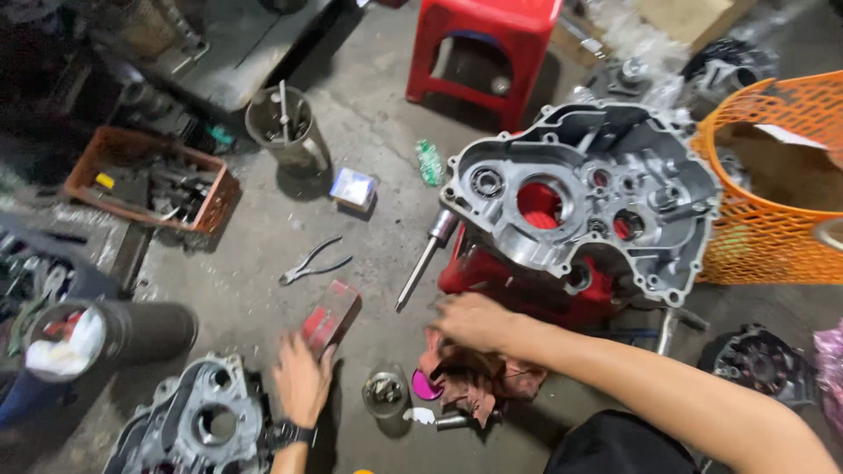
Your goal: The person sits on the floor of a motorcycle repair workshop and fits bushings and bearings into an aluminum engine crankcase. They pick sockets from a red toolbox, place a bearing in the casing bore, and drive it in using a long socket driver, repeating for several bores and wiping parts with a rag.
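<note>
My left hand [300, 379] grips a small red box [331, 314] on the concrete floor, lifting its near end. My right hand [470, 318] is blurred and rests on a crumpled reddish rag [479, 386], right beside a red stool that carries a large grey metal engine case half [584, 197]. A second engine case half [198, 421] lies just left of my left wrist. A small round metal part [385, 392] and a pink cap [425, 386] lie between my hands.
Pliers [312, 261] and a long metal shaft tool [426, 256] lie on the floor. An orange mesh basket [773, 237] stands right. A metal can with tools [283, 123], a brown parts tray [149, 180], a red plastic stool [483, 39] and a black cylinder [145, 329] surround the area.
</note>
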